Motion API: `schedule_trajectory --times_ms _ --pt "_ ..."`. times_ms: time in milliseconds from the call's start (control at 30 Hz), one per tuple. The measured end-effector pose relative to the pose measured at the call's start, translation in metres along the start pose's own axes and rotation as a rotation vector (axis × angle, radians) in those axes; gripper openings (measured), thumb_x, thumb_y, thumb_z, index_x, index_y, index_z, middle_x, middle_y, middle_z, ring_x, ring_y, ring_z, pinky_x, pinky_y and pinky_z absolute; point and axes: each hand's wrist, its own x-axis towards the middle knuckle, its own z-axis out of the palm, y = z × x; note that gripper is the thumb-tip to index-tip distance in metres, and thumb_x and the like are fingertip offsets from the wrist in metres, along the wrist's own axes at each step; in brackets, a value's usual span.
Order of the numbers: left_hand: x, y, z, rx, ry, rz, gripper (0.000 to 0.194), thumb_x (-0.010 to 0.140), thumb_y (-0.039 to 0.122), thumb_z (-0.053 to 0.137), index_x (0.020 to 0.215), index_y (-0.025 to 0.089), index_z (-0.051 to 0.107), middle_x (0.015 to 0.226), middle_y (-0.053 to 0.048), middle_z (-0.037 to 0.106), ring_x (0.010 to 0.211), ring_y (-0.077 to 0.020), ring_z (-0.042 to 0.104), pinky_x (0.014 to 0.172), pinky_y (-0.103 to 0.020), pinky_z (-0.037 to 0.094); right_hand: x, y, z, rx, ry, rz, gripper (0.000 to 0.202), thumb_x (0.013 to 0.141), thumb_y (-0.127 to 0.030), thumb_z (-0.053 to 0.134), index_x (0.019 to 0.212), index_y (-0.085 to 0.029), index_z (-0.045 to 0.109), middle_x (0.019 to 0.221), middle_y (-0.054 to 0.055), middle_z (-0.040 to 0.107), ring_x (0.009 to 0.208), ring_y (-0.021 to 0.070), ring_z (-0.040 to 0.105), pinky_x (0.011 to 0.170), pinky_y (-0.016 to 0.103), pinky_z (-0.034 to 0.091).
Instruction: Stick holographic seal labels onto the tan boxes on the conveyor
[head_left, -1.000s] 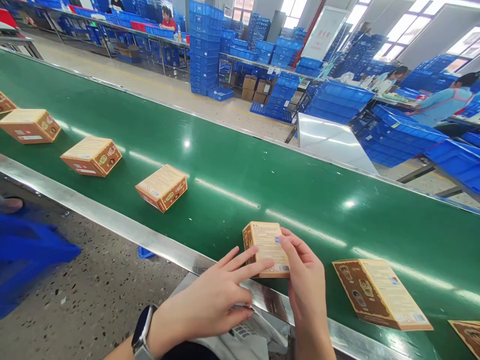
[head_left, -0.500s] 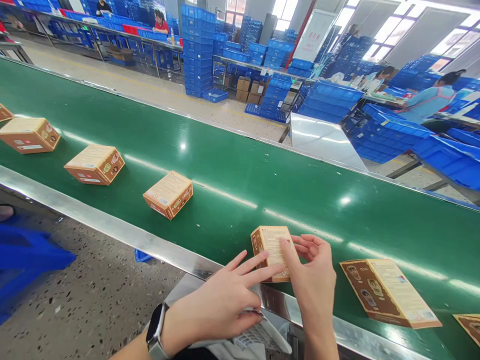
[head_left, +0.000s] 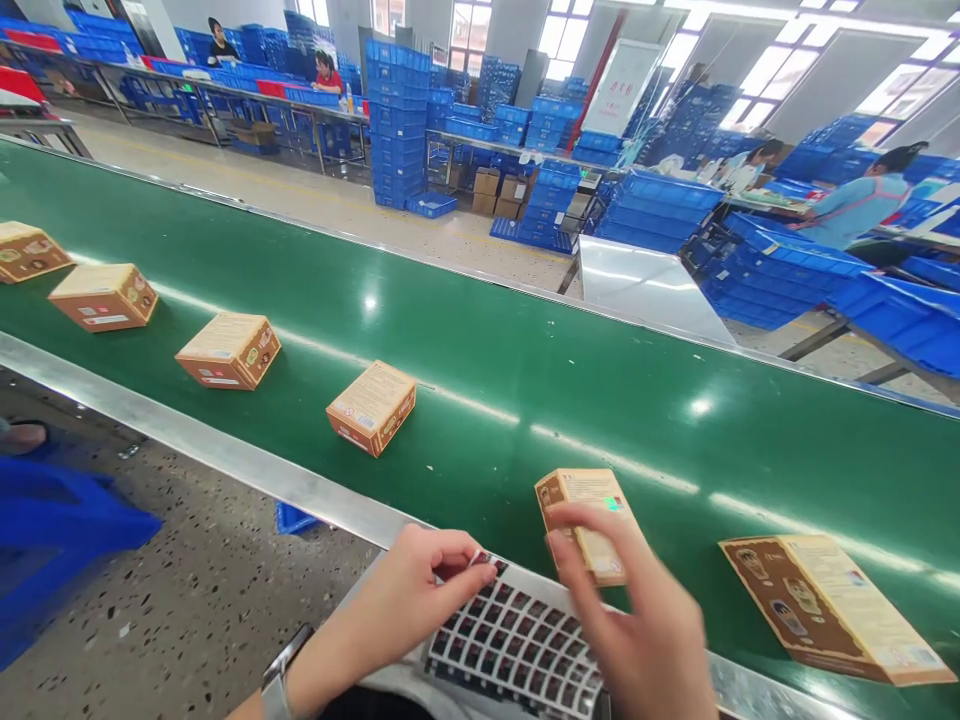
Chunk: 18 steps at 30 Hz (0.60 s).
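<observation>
Left hand: off the box it lay on 0.5 s ago, now pinching the corner of a sticker sheet between thumb and fingers; more of the sheet shows. Right hand: thumb and forefinger spread, motion-blurred, in front of the box; contact cannot be told. Box on green belt, near its close edge, farther right than before. Patch on its top now shines green.
</observation>
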Motion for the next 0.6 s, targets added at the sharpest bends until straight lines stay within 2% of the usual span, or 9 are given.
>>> schedule_trajectory --times_ms 67,133,267,400,500,600 --pt "-0.001 0.002 -0.002 -0.113 0.009 -0.026 0.036 0.091 0.042 0.056 0.066 0.016 0.055 0.058 0.005 0.041 0.057 -0.0106 0.034 0.051 -0.023 0.024 -0.012 -0.003 0.011 0.107 -0.147 -0.104 0.02 0.096 -0.042 0.06 0.106 -0.029 0.07 0.096 0.003 0.074 0.088 0.0231 0.07 0.08 0.034 0.054" --pt "0.0 0.004 -0.003 -0.175 0.011 -0.021 0.037 0.091 0.045 0.054 0.069 0.016 0.055 0.061 0.005 0.039 0.059 -0.0112 0.032 0.053 -0.024 0.024 -0.019 0.0 0.019 0.138 -0.21 -0.162 0.019 0.099 -0.036 0.058 0.113 -0.029 0.068 0.092 0.002 0.073 0.084 0.0207 0.069 0.078 0.031 0.055" --pt "0.0 0.006 -0.006 -0.234 -0.012 -0.045 0.034 0.091 0.048 0.054 0.078 0.016 0.058 0.059 0.005 0.041 0.057 -0.0113 0.032 0.052 -0.023 0.024 -0.015 0.009 0.021 0.106 -0.237 -0.245 0.019 0.1 -0.029 0.057 0.118 -0.028 0.065 0.086 0.002 0.07 0.079 0.0198 0.066 0.073 0.03 0.054" --pt "-0.001 0.004 -0.004 -0.216 0.017 -0.054 0.035 0.091 0.048 0.054 0.077 0.017 0.055 0.057 0.006 0.041 0.054 -0.0107 0.032 0.05 -0.023 0.023 -0.004 0.01 0.019 0.01 -0.252 -0.44 0.015 0.098 -0.019 0.058 0.11 -0.026 0.065 0.088 0.003 0.072 0.078 0.0198 0.067 0.074 0.034 0.054" --pt "0.0 0.003 -0.002 -0.216 0.063 -0.058 0.037 0.093 0.05 0.052 0.077 0.017 0.055 0.06 0.004 0.046 0.056 -0.0114 0.036 0.052 -0.024 0.026 -0.004 0.009 0.021 -0.073 -0.214 -0.564 0.017 0.095 -0.011 0.058 0.103 -0.024 0.066 0.1 0.006 0.074 0.087 0.0219 0.07 0.079 0.036 0.054" --pt "0.001 0.003 -0.004 -0.241 0.117 -0.061 0.04 0.091 0.054 0.051 0.075 0.017 0.053 0.058 0.005 0.044 0.054 -0.0111 0.035 0.051 -0.023 0.026 -0.006 0.006 0.022 -0.04 -0.232 -0.548 0.017 0.095 -0.011 0.057 0.1 -0.024 0.065 0.111 0.009 0.072 0.099 0.0243 0.069 0.084 0.038 0.055"
